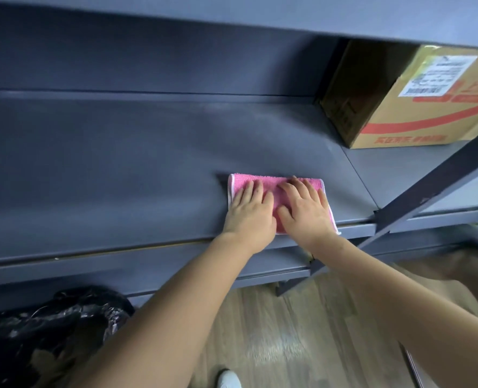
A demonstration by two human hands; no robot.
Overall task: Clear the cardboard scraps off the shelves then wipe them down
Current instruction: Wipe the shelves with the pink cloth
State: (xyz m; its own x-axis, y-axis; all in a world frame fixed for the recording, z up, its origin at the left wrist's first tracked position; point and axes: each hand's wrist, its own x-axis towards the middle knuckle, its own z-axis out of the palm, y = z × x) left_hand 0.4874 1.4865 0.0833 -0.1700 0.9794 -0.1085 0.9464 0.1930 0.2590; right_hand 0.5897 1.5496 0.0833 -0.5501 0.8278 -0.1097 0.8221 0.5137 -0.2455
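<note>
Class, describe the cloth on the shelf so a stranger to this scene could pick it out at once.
Find the long dark grey shelf with a cardboard box at its right end. Left of the box, near the front edge, a cloth lies under the left hand and right hand. It is the only bright pink thing there, edged in white.

- This looks like a storeroom or a shop's stockroom: long grey metal shelves held by a dark upright post fill the view.
- A taped cardboard carton bearing a shipping label sits far right.
- A black rubbish bag lies near left on wood-look flooring.
</note>
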